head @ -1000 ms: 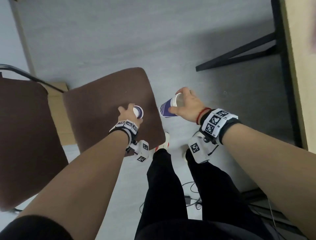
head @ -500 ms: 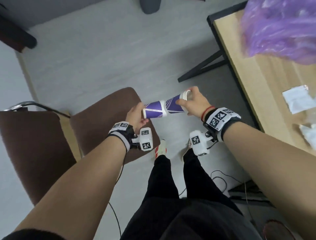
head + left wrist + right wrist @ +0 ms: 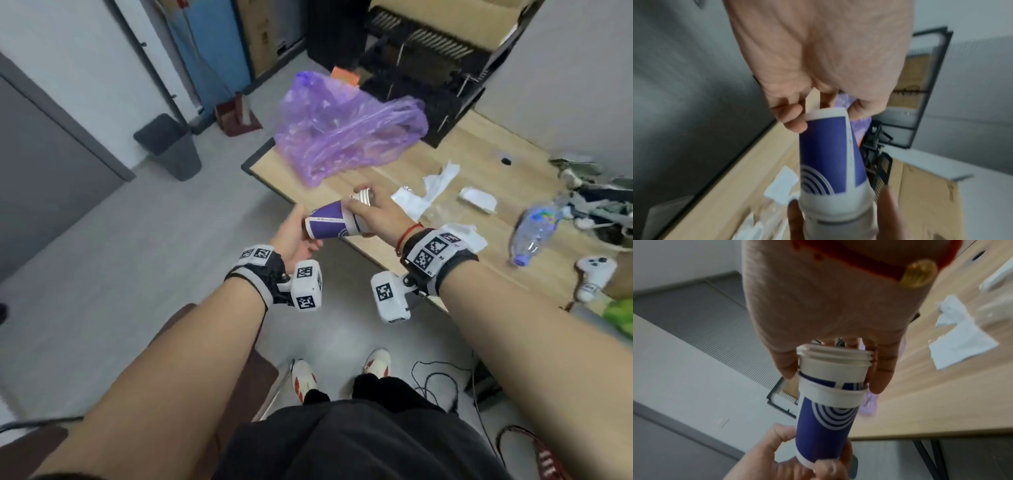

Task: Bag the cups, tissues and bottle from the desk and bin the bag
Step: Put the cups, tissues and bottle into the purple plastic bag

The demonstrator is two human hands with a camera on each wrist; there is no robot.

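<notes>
A stack of nested purple-and-white paper cups (image 3: 334, 222) (image 3: 828, 155) (image 3: 828, 412) lies sideways in the air by the desk's near edge. My left hand (image 3: 296, 233) grips its base end, fingers (image 3: 791, 116) curled round the bottom. My right hand (image 3: 371, 214) grips the rim end, fingers (image 3: 879, 369) along the white rims. On the wooden desk (image 3: 479, 212) sit a crumpled purple plastic bag (image 3: 346, 132), several white tissues (image 3: 435, 190), and a clear plastic bottle (image 3: 537, 228) lying on its side.
A dark grey bin (image 3: 169, 145) stands on the floor left of the desk. A white controller (image 3: 594, 274) and tangled cables (image 3: 596, 202) lie at the desk's right. A black rack (image 3: 428, 61) stands behind. A brown chair (image 3: 246, 370) is beside my legs, cords (image 3: 435, 380) on the floor.
The two separate cups were pushed together into one stack held by both hands. My view swung up from the chair to the desk and the stack moved toward the desk edge.
</notes>
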